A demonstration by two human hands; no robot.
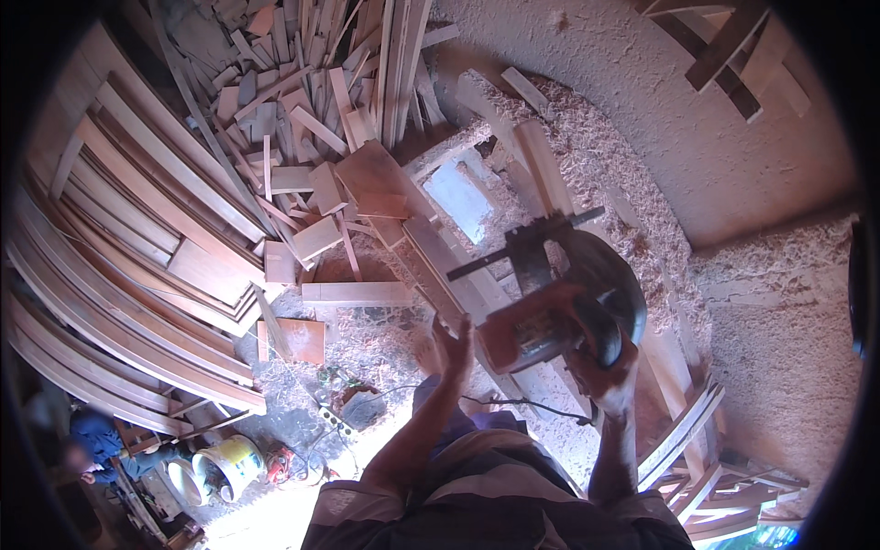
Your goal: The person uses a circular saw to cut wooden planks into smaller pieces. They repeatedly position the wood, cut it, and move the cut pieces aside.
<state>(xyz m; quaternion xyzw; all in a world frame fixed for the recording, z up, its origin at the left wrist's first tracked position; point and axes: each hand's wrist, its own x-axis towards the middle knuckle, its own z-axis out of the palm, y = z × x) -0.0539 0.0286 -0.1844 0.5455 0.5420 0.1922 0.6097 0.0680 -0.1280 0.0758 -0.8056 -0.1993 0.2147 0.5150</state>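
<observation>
My right hand (605,367) is wrapped around the rear handle of a circular saw (541,321) with a reddish-brown motor housing and a dark round guard. A flat base with a thin crossbar shows at the saw's far side. The blade itself is hidden. Just left of the saw, my left hand (454,348) grips the near end of a long wooden board (426,261), which slants away to the far left. Part of its fingers is hidden against the wood. A dark power cord (532,403) runs below the saw, close to my body.
Long planks (165,247) are stacked at the left. A heap of offcuts (293,119) lies at the far left, and sawdust (605,156) covers the area beyond the saw. Toward the lower left are a bucket (240,458) and another person in blue (92,440). More timber (724,495) lies lower right.
</observation>
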